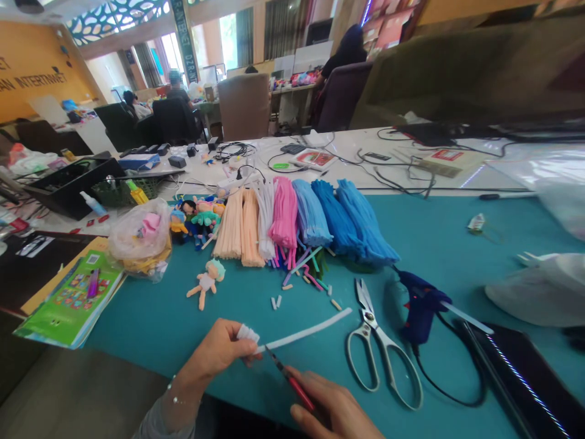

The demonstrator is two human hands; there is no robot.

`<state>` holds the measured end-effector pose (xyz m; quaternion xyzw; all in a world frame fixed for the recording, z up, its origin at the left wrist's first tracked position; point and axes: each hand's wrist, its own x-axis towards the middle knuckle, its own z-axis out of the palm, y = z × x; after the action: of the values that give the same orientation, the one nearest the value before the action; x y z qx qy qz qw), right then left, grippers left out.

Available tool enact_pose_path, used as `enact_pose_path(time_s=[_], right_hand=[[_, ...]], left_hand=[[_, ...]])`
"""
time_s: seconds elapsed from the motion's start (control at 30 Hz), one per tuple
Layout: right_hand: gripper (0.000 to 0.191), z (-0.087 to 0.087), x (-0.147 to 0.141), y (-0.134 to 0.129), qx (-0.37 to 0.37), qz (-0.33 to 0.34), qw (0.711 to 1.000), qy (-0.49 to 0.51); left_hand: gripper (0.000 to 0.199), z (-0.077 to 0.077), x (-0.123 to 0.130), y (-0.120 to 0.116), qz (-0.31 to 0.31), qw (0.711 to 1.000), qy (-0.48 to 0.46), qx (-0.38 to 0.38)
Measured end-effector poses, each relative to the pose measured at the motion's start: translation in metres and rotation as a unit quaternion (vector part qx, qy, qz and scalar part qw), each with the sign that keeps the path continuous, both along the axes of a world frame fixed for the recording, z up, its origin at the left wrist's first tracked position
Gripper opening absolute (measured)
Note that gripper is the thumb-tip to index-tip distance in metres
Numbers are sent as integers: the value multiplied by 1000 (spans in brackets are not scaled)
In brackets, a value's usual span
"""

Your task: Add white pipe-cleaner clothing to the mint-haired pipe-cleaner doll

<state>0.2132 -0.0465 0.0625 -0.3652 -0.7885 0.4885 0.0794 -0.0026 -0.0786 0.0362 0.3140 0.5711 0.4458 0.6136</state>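
Note:
My left hand (pixel 223 344) pinches a white pipe cleaner (pixel 311 331), part of it wound into a small coil by the fingers. Its straight length runs out to the right above the mat. In my right hand (pixel 336 402) is a red-handled tool (pixel 297 387) with a narrow dark tip; I cannot tell its exact kind. That tip touches or nearly touches the pipe cleaner just beside my left fingertips. To the right of my hands lie large metal scissors (pixel 369 317), blades pointing away. A small fuzzy doll (pixel 208 281) with mint-green hair lies beyond my left hand.
Bundles of peach, white, pink (pixel 284 213) and blue pipe cleaners (pixel 368 228) line the back of the green mat (pixel 183 323). Cut scraps lie before them. A blue glue gun (pixel 420 302) with its cord sits right, a plastic bag (pixel 139 231) and green booklet (pixel 77 299) left.

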Motion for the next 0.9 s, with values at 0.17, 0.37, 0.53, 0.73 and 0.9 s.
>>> enact_pose_path(time_s=[0.17, 0.37, 0.53, 0.73, 0.9], right_hand=[[45, 7, -3, 2, -17, 16, 1000, 0], [43, 3, -3, 1, 3, -9, 1000, 4], [44, 0, -2, 2, -4, 1, 1000, -13], [47, -3, -2, 3, -6, 8, 1000, -26], [47, -4, -2, 4, -18, 10, 999, -30]], left_hand=[[33, -1, 3, -1, 15, 1000, -8, 1], [34, -2, 5, -2, 20, 1000, -15, -3], [36, -1, 2, -4, -2, 1000, -20, -5], [38, -3, -3, -7, -49, 999, -7, -2], [33, -3, -1, -6, -47, 999, 7, -3]])
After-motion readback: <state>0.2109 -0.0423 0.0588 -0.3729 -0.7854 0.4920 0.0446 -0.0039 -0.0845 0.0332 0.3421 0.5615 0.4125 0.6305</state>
